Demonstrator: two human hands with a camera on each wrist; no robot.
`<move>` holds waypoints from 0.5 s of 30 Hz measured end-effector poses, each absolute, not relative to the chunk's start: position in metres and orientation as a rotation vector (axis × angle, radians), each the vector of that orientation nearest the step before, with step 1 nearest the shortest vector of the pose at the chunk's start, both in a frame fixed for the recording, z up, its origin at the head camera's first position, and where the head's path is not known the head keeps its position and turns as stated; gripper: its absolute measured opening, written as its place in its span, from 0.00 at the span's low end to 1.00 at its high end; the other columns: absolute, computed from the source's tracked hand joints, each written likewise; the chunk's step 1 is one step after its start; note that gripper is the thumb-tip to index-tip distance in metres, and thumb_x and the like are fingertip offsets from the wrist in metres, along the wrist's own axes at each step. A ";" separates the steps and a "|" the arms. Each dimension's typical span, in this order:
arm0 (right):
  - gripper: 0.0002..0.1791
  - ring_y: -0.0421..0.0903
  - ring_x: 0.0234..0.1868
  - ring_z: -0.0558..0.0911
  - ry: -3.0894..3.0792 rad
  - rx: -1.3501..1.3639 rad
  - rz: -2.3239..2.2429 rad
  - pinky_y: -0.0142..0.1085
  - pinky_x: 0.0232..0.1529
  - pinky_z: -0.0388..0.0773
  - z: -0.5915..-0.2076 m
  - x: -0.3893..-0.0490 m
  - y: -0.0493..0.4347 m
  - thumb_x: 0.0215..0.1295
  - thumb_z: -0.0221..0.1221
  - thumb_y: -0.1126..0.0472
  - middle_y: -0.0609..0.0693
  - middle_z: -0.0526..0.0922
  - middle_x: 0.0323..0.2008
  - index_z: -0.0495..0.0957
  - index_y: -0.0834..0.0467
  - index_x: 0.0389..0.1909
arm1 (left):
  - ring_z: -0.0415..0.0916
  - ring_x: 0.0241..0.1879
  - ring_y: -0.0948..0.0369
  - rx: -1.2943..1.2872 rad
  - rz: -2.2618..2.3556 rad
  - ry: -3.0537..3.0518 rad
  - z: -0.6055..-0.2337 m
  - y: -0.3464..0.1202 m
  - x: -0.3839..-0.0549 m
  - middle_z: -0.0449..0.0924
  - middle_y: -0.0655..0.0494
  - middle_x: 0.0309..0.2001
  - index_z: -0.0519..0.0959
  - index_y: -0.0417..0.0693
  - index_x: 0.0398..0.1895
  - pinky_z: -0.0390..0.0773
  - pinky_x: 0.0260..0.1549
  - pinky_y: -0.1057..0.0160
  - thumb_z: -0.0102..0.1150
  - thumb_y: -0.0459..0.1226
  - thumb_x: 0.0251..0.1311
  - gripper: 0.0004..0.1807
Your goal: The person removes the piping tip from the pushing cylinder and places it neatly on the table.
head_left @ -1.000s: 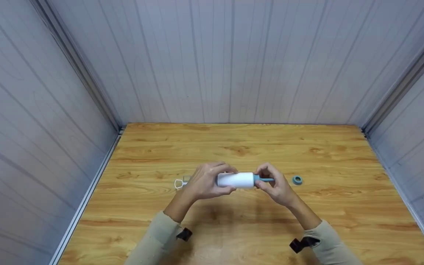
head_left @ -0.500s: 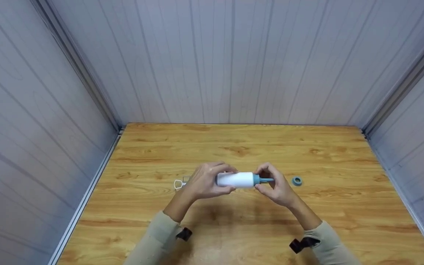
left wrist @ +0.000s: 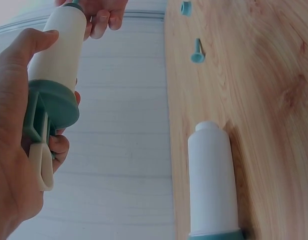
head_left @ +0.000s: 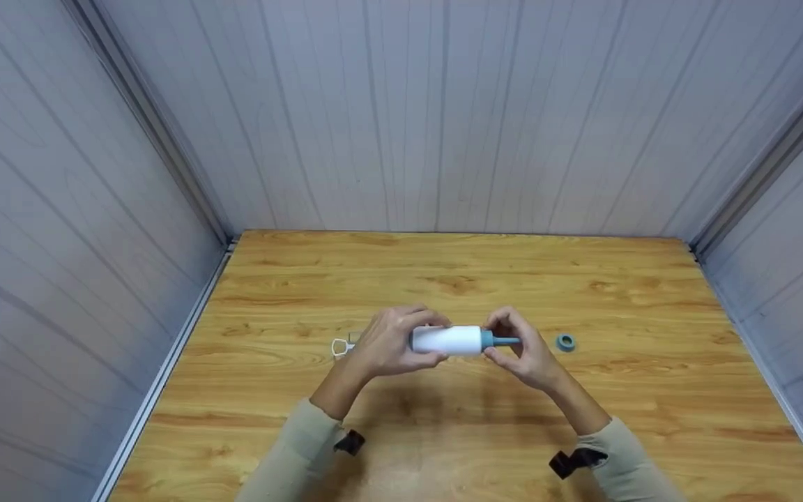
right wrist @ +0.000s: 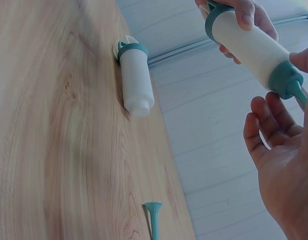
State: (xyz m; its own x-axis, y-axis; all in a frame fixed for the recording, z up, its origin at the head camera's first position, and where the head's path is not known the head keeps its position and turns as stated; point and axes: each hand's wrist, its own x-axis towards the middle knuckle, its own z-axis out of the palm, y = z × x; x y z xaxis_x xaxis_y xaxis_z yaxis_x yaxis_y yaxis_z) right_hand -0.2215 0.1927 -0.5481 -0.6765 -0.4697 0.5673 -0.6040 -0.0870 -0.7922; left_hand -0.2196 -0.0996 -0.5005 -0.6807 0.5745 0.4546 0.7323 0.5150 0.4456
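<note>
In the head view, my left hand (head_left: 394, 345) grips the white barrel of a syringe-like dispenser (head_left: 449, 340), held sideways above the table. The left wrist view shows its teal end collar (left wrist: 54, 102) and white pull loop (left wrist: 41, 167) by my palm. My right hand (head_left: 525, 348) has thumb and fingers around the teal nozzle cap (right wrist: 285, 80) at the other end. A thin nozzle points from that cap toward my right palm. In the right wrist view, the thumb touches the cap's upper side while the fingertips curl close below it.
A second white dispenser (right wrist: 136, 75) with a teal collar lies on the wooden table (head_left: 443, 272), mostly behind my left hand in the head view. A loose teal nozzle (left wrist: 197, 52) and a teal ring (head_left: 566, 342) lie there too. Panelled walls (head_left: 408, 125) enclose the table.
My right thumb and fingers have eased slightly apart around the nozzle cap, so more of it shows. The left hand and the barrel have stayed in place.
</note>
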 end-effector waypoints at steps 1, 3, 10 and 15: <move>0.18 0.35 0.50 0.85 -2.049 1.208 1.884 0.28 0.51 0.87 -0.548 -0.221 0.193 0.68 0.59 0.83 0.40 0.82 0.52 0.71 0.76 0.56 | 0.92 0.38 0.54 -1.105 -0.915 -2.509 -0.501 -0.100 -0.220 0.95 0.50 0.49 0.90 0.53 0.56 0.89 0.37 0.60 0.79 0.49 0.63 0.21; 0.17 0.34 0.48 0.84 -2.053 1.206 1.889 0.29 0.49 0.87 -0.548 -0.221 0.193 0.69 0.58 0.83 0.40 0.82 0.52 0.70 0.77 0.56 | 0.92 0.38 0.54 -1.106 -0.913 -2.509 -0.501 -0.100 -0.220 0.95 0.50 0.49 0.90 0.53 0.56 0.89 0.37 0.60 0.79 0.49 0.63 0.21; 0.14 0.34 0.41 0.84 -2.081 1.191 1.916 0.30 0.41 0.87 -0.547 -0.221 0.193 0.76 0.56 0.80 0.39 0.82 0.47 0.68 0.77 0.57 | 0.92 0.38 0.53 -1.101 -0.913 -2.504 -0.502 -0.101 -0.220 0.94 0.51 0.49 0.90 0.53 0.57 0.89 0.37 0.60 0.79 0.49 0.63 0.21; 0.13 0.33 0.40 0.83 -2.076 1.195 1.924 0.30 0.40 0.86 -0.547 -0.220 0.192 0.76 0.54 0.82 0.40 0.82 0.43 0.69 0.75 0.57 | 0.92 0.39 0.53 -1.101 -0.913 -2.497 -0.503 -0.101 -0.220 0.94 0.51 0.49 0.90 0.53 0.56 0.89 0.37 0.60 0.79 0.49 0.62 0.22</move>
State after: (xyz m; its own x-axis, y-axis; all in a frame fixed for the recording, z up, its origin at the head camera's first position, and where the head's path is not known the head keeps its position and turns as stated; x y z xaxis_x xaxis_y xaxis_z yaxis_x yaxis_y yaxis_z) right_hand -0.2198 0.1916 -0.5468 -0.6956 -0.4817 0.5331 -0.5683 -0.0852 -0.8184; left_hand -0.2202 -0.1011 -0.5025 -0.6776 0.5700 0.4647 0.7353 0.5146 0.4411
